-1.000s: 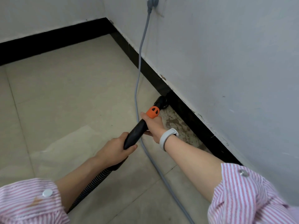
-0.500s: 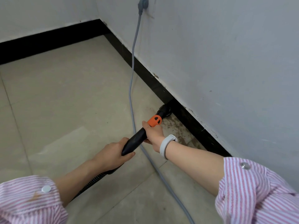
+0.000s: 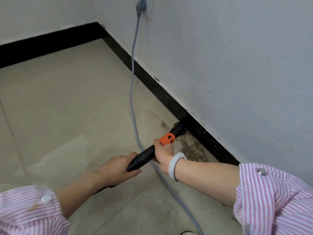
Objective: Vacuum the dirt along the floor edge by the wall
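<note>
A black vacuum wand with an orange collar points up and right toward the wall. Its nozzle tip touches the floor right at the black skirting board. My left hand grips the rear of the wand. My right hand, with a pale wristband, grips it just behind the orange collar. Brown dirt is smeared on the beige tiles along the skirting, to the right of the nozzle. The hose behind my left hand is mostly hidden.
A grey power cable hangs from a plug in the white wall, runs down across the floor under the wand and off the bottom edge. A second skirting line closes the corner at far left.
The nozzle has slid along the skirting toward me, away from the room corner, and both hands have moved with it. The grip on the wand is unchanged.
</note>
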`<state>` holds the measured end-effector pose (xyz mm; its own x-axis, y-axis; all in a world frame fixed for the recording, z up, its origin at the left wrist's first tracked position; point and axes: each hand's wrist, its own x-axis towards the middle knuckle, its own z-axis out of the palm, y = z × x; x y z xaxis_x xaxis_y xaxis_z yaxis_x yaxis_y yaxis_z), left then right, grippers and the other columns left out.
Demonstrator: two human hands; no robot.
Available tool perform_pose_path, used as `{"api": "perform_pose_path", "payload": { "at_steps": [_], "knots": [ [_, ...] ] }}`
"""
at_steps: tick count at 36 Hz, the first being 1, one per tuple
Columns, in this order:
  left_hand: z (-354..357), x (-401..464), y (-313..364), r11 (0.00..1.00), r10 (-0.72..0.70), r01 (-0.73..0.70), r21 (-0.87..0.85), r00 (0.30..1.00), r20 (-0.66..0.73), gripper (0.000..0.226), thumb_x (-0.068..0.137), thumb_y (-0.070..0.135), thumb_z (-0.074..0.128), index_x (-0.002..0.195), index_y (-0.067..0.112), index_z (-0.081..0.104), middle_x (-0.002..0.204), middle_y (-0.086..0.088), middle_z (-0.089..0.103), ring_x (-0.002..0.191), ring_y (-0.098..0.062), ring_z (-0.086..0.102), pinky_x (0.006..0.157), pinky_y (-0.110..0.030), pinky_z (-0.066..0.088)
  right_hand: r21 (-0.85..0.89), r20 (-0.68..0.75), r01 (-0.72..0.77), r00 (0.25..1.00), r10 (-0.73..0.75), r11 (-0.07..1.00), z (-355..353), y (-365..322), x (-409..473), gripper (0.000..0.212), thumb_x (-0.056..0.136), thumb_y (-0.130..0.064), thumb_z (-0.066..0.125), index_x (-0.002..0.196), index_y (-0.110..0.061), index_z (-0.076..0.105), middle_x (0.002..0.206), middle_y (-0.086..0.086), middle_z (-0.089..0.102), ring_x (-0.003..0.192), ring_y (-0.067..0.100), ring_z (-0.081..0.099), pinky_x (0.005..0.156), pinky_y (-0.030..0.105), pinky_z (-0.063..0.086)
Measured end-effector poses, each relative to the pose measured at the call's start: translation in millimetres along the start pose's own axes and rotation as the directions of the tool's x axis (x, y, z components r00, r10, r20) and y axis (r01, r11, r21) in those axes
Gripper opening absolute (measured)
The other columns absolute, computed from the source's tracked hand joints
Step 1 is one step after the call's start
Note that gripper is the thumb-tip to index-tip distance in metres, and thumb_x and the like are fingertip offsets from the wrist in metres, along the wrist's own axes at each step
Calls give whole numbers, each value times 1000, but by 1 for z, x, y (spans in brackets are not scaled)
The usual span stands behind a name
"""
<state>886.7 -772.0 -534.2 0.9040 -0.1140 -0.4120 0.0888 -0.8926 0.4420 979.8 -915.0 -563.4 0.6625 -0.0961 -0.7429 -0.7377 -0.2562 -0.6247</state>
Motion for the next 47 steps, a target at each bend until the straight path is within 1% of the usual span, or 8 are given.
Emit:
{"api": "perform_pose_path", "payload": {
  "at_steps": [7, 12, 19, 25, 28, 31, 38, 47],
  "knots": [
    [0, -3, 6, 998, 37, -41, 47, 997, 67, 38, 91, 46, 51, 119, 21, 44, 81, 7, 53, 72, -16, 50, 64, -27, 37, -6, -48, -2, 999, 1, 1000, -11, 11, -11, 30, 93, -36, 53, 104, -8, 52, 88, 5, 59, 76, 17, 57, 86, 35, 54],
    [0, -6, 8, 995, 36, -40, 90, 998, 42, 40, 92, 46, 49, 121, 20, 42, 86, 3, 57, 79, -22, 57, 63, -27, 34, -11, -72, 12, 997, -12, 1000, -11, 8, -15, 24, 92, -33, 53, 81, -13, 47, 79, 3, 56, 68, 15, 55, 78, 32, 53],
    [-7, -13, -10, 998, -50, 55, 39, 991, -123, 39, 91, 46, 51, 120, 21, 43, 102, -1, 65, 88, -25, 62, 65, -30, 40, 33, 72, 84, 994, -87, 996, 16, -16, -19, 45, 92, -37, 56, 120, -7, 38, 99, 5, 57, 95, 24, 60, 91, 39, 53],
    [-22, -17, -34, 983, -165, 181, 39, 951, -260, 37, 90, 48, 50, 117, 22, 44, 95, 0, 65, 85, -27, 62, 64, -32, 41, 105, 269, 38, 961, -66, 994, 57, -43, -10, 57, 92, -34, 58, 133, -5, 32, 121, 12, 55, 100, 24, 59, 86, 40, 57],
    [-26, -21, -45, 970, -204, 234, 60, 926, -317, 38, 89, 50, 51, 118, 25, 45, 91, 2, 67, 84, -26, 63, 64, -32, 43, 112, 339, -13, 941, -25, 994, 73, -49, -10, 60, 91, -34, 59, 136, -6, 31, 125, 12, 54, 101, 24, 60, 73, 32, 58],
    [-27, -26, -52, 960, -240, 275, 46, 899, -367, 39, 87, 50, 53, 117, 27, 48, 87, 3, 68, 83, -26, 64, 66, -32, 47, 108, 353, -26, 936, -14, 994, 83, -53, -13, 63, 91, -35, 60, 137, -7, 28, 127, 13, 53, 105, 26, 60, 64, 29, 56],
    [-30, -28, -53, 953, -286, 303, -15, 879, -382, 32, 84, 48, 56, 111, 31, 52, 74, 5, 63, 73, -25, 61, 62, -31, 45, 67, 349, -24, 937, -1, 997, 87, -59, -16, 57, 91, -33, 59, 134, -8, 32, 124, 12, 55, 103, 25, 61, 64, 30, 56],
    [-24, -31, -43, 975, -216, 220, -17, 934, -285, 32, 84, 46, 57, 112, 34, 53, 74, 6, 63, 73, -21, 62, 63, -29, 45, 63, 267, -60, 963, 41, 996, 67, -38, -16, 47, 92, -29, 56, 129, -7, 39, 117, 11, 59, 99, 24, 62, 79, 35, 58]
  ]
}}
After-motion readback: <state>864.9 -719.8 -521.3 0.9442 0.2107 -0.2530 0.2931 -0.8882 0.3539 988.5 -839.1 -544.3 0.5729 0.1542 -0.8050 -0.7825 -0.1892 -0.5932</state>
